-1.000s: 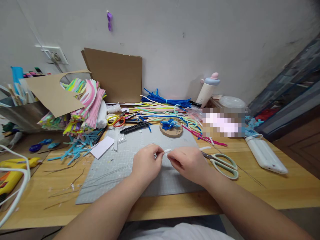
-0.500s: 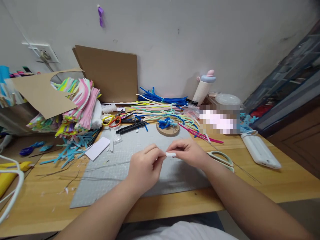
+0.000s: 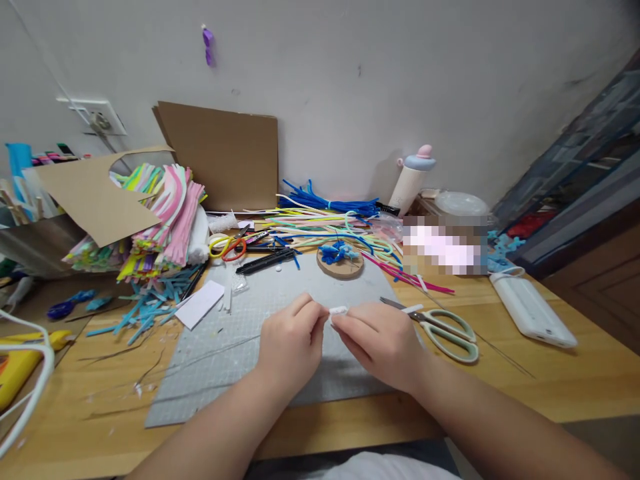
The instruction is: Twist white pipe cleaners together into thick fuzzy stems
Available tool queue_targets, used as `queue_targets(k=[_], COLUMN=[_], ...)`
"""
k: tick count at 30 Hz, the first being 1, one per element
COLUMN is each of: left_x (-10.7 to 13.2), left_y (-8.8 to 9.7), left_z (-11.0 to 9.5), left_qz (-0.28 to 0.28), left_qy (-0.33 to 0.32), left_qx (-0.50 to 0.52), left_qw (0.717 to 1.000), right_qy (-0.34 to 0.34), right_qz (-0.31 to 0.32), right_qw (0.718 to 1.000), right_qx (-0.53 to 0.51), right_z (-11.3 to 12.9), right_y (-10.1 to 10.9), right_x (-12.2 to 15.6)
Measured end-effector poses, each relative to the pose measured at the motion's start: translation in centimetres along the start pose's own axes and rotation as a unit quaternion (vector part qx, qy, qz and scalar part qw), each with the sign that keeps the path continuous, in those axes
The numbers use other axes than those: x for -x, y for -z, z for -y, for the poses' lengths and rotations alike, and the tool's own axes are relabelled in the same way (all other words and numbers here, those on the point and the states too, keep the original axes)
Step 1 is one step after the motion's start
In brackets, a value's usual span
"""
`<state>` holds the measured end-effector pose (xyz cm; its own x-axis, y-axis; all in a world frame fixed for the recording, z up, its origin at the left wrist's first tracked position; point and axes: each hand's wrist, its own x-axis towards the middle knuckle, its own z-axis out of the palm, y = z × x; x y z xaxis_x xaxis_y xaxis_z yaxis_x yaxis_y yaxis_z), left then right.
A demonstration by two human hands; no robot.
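A small white piece (image 3: 339, 310), fuzzy like a short bit of pipe cleaner, is held between my two hands above the grey cutting mat (image 3: 200, 373). My left hand (image 3: 293, 337) is closed, thumb and forefinger pinching at the piece's left end. On the other side, my right hand (image 3: 383, 337) pinches it with fingers curled and the back of the hand turned up. Thin wires (image 3: 220, 357) run leftward from behind my left hand; whether it grips them is hidden. Just beyond my hands sits a round cardboard disc (image 3: 340, 270) bearing blue fuzzy shapes (image 3: 337, 251).
Right of my hand lie green-handled scissors (image 3: 450, 333) and a white power-bank-like device (image 3: 535, 310). Colourful pipe cleaners (image 3: 330, 227), a black pen (image 3: 265, 261) and red-yellow scissors (image 3: 227, 247) spread along the back. A white card (image 3: 200, 303) and blue clippings (image 3: 145, 303) lie left.
My right hand has turned over the white piece, its fingers now covering more of it. More of the green-handled scissors shows. The whole view has shifted slightly.
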<state>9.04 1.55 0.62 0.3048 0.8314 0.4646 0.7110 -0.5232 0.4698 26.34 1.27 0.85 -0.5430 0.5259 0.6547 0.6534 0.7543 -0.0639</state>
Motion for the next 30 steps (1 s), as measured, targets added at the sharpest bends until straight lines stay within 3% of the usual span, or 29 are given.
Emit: queue_targets(k=[4,9,12,14,16,19,21,25,30], left_x=[0.2,0.5,0.5,0.3,0.1,-0.3,-0.4,-0.3,-0.2], left_y=[-0.2,-0.1,0.4,0.7,1.0,1.3,1.5,2.2,3.7], left_z=[-0.1,-0.4,-0.3,-0.3,-0.2,-0.2,-0.4,-1.1,-2.6], left_qz=[0.032,0.022,-0.018,-0.047,-0.076,-0.104,-0.104,-0.045,-0.011], left_qy=[-0.057,-0.114,-0.103,-0.089,-0.077,-0.074,-0.074,-0.063,-0.023], left_qx=[-0.035,-0.01,-0.012,-0.009,-0.004,-0.013,-0.031,-0.056,-0.025], left_qw=[0.997,0.993,0.994,0.995,0.994,0.992,0.991,0.995,0.999], right_qy=[-0.081,-0.265,-0.282,-0.253,-0.207,-0.131,-0.083,-0.045,-0.038], right_qz=[0.056,0.113,0.117,0.127,0.116,0.049,0.015,0.016,0.045], right_qw=[0.988,0.889,0.859,0.87,0.907,0.972,0.993,0.998,0.998], right_qx=[-0.12,-0.355,-0.412,-0.404,-0.347,-0.189,-0.083,0.028,0.012], right_z=[-1.2,-3.1,-3.0,-2.2,-1.2,0.3,1.1,2.0,2.0], right_y=[1.0,0.5,-0.5,-1.0,-1.2,-0.6,0.2,2.3,4.5], right_x=[-0.4,-0.8,-0.5,-0.3,-0.2,-0.1,-0.3,-0.7,-0.8])
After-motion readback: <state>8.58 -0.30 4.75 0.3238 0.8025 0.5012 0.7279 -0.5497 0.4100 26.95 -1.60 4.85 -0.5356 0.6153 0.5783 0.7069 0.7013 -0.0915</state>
